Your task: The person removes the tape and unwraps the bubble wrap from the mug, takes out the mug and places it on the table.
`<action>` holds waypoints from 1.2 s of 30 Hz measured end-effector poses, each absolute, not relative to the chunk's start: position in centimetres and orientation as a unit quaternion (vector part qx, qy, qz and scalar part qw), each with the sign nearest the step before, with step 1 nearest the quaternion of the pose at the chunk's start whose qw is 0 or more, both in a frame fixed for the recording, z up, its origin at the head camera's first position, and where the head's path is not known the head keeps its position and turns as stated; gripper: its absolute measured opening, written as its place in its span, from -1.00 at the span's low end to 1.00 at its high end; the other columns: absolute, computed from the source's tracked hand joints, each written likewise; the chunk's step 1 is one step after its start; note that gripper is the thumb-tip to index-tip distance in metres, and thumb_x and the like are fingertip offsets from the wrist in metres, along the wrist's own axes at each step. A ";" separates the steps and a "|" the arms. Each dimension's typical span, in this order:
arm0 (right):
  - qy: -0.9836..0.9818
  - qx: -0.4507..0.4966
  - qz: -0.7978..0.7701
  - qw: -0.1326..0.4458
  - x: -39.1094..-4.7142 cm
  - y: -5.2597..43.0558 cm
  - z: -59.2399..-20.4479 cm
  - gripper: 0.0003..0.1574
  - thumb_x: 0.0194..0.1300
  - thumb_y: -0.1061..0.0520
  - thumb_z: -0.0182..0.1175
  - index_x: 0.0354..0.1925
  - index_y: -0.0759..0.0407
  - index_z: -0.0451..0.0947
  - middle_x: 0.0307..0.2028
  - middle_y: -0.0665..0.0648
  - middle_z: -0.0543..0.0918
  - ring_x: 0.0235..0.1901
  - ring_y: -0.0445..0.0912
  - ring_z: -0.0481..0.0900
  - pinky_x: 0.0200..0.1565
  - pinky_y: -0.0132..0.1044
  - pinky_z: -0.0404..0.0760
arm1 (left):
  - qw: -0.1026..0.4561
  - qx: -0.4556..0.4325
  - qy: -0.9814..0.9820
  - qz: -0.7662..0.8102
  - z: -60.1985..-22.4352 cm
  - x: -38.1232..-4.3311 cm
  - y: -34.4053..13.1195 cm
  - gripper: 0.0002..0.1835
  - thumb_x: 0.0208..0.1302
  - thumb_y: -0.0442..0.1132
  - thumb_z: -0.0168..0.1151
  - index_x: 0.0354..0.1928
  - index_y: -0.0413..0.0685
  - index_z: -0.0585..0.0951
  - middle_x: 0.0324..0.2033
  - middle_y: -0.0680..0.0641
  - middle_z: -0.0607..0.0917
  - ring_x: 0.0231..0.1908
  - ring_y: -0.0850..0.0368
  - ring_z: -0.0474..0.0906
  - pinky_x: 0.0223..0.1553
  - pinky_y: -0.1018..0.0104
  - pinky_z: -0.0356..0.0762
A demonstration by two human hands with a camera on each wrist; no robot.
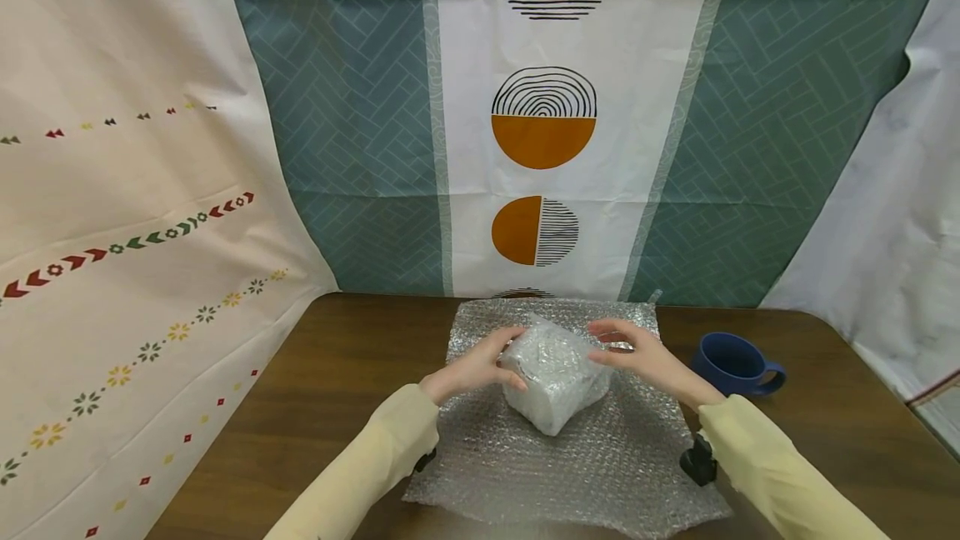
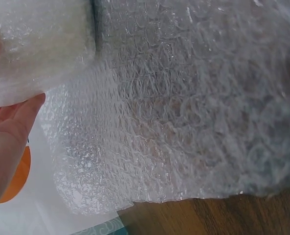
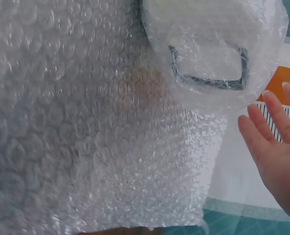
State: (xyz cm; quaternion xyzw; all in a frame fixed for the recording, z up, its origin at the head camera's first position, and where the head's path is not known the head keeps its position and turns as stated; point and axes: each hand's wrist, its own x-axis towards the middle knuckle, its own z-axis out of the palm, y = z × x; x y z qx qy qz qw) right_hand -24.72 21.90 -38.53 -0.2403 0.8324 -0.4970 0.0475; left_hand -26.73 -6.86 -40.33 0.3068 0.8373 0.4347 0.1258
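Note:
A boxy bundle (image 1: 553, 373) in clear bubble wrap sits tilted, one corner toward me, on a spread bubble wrap sheet (image 1: 570, 473). My left hand (image 1: 480, 365) holds its left side, thumb in front and fingers behind; in the left wrist view the fingers (image 2: 25, 115) reach round its edge. At the bundle's right is my right hand (image 1: 637, 357), fingers spread. The right wrist view shows that hand (image 3: 281, 152) apart from the wrap. A dark squared loop (image 3: 208, 82) shows through the bundle's wrapping; what lies inside is otherwise blurred.
Right of the sheet, a blue mug (image 1: 731, 363) stands on the brown wooden table (image 1: 330, 390), its handle pointing right. Patterned cloth (image 1: 360, 107) hangs along the table's back edge, and pale cloths (image 1: 135, 190) hang at both sides.

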 end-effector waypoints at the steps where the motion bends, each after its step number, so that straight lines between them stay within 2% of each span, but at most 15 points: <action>1: 0.830 -0.250 -0.496 0.049 -24.9 21.8 -38.6 -0.32 0.21 0.03 0.20 0.21 0.30 0.27 0.14 0.27 0.33 0.11 0.20 0.26 0.02 0.06 0.33 | 0.126 0.307 0.838 0.434 -40.3 -26.7 -6.9 -0.09 0.00 -0.17 0.39 0.34 -0.18 0.09 0.20 -0.10 0.21 0.10 0.02 0.23 -0.03 0.23 0.35; 6: 0.830 -0.278 -0.479 0.056 -25.4 21.6 -38.8 -0.25 0.14 0.04 0.27 0.21 0.30 0.27 0.15 0.23 0.33 0.12 0.17 0.24 0.09 0.12 0.20 | 0.124 0.308 0.838 0.433 -40.2 -26.7 -6.9 -0.10 -0.01 -0.19 0.40 0.33 -0.18 0.11 0.19 -0.11 0.22 0.09 0.01 0.24 -0.04 0.24 0.36; 10: 0.839 -0.289 -0.457 0.062 -25.6 21.5 -38.7 -0.21 0.10 -0.01 0.30 0.21 0.27 0.29 0.14 0.21 0.33 0.10 0.16 0.27 0.07 0.11 0.24 | 0.124 0.302 0.839 0.435 -40.1 -26.6 -6.9 -0.09 -0.02 -0.18 0.41 0.33 -0.17 0.12 0.18 -0.08 0.23 0.08 0.04 0.24 -0.04 0.25 0.36; 19: 0.842 -0.302 -0.443 0.067 -25.7 21.5 -38.8 -0.25 0.08 0.04 0.32 0.18 0.30 0.32 0.10 0.27 0.36 0.05 0.16 0.33 0.03 0.11 0.29 | 0.088 0.305 0.851 0.418 -40.2 -26.4 -6.9 -0.09 -0.06 -0.12 0.43 0.31 -0.20 0.17 0.09 -0.08 0.28 0.05 0.02 0.27 -0.03 0.25 0.37; 27: 0.848 -0.300 -0.434 0.056 -25.7 21.4 -39.0 -0.27 0.07 0.05 0.33 0.15 0.31 0.35 0.07 0.26 0.38 0.04 0.14 0.34 0.03 0.05 0.32 | 0.074 0.316 0.838 0.438 -40.2 -26.2 -7.5 -0.14 -0.04 -0.15 0.42 0.28 -0.22 0.19 0.06 -0.11 0.30 0.01 0.03 0.30 -0.05 0.24 0.39; 33: 0.850 -0.296 -0.432 0.061 -25.4 21.3 -38.7 -0.26 0.08 0.09 0.32 0.18 0.32 0.31 0.09 0.27 0.37 0.05 0.13 0.33 0.04 0.03 0.32 | 0.046 0.317 0.819 0.477 -39.7 -25.9 -8.7 -0.28 -0.03 -0.24 0.42 0.15 -0.27 0.27 0.00 -0.24 0.33 -0.03 -0.11 0.33 -0.09 0.08 0.42; 36: 0.848 -0.299 -0.433 0.063 -25.1 21.0 -38.3 -0.25 0.09 0.15 0.31 0.20 0.37 0.28 0.09 0.34 0.35 0.04 0.19 0.31 0.04 0.09 0.30 | 0.021 0.320 0.810 0.490 -39.7 -25.6 -9.2 -0.42 -0.01 -0.28 0.39 0.04 -0.27 0.35 -0.06 -0.24 0.38 -0.10 -0.08 0.38 -0.14 0.12 0.46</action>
